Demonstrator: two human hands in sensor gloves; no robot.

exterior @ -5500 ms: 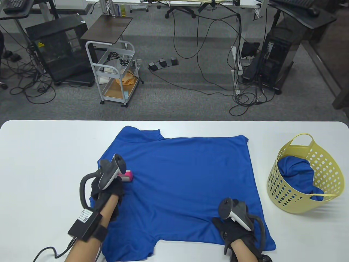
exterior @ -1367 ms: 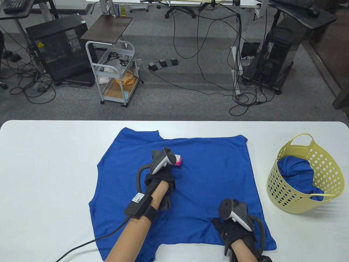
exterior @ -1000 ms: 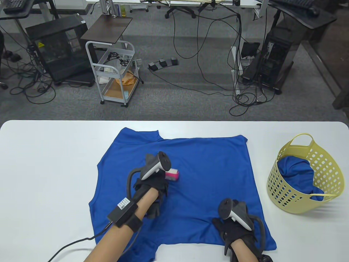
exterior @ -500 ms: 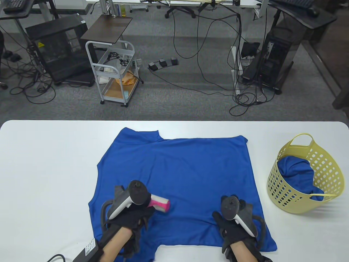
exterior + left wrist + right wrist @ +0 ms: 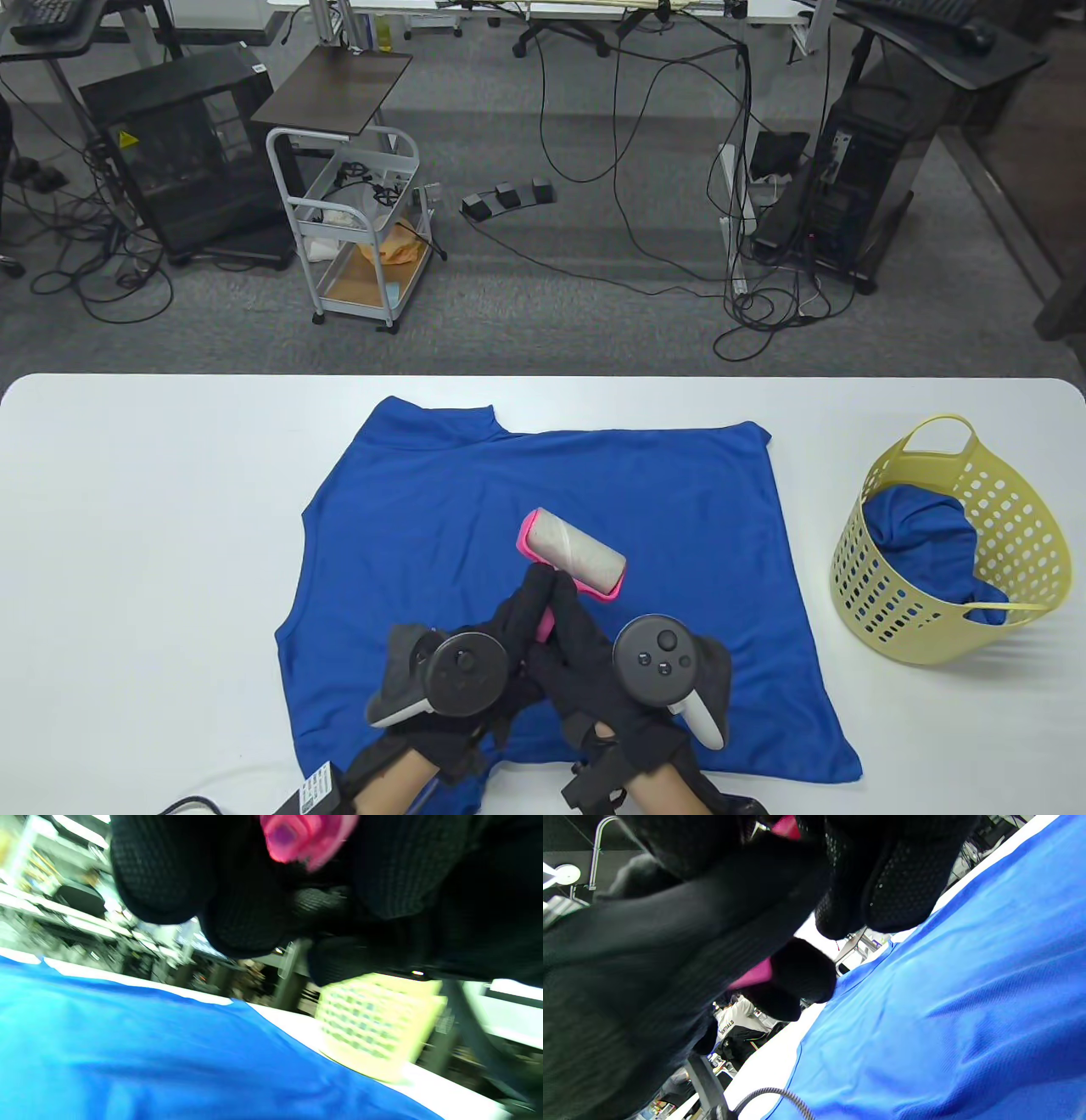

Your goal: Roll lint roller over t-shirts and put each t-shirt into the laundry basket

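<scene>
Half a second ago the left hand (image 5: 488, 645) alone ran the lint roller (image 5: 573, 566) over the t-shirt (image 5: 670, 509) while the right hand (image 5: 594, 658) pinned the hem; now both hands grip its pink handle, roller lifted above the shirt; I judge a hand-over or sheet change, rolling nearly done. Counted: one roller; one laundry basket (image 5: 933, 624) on the worktop (image 5: 153, 509); two shirts, one spread flat, one in the basket.
</scene>
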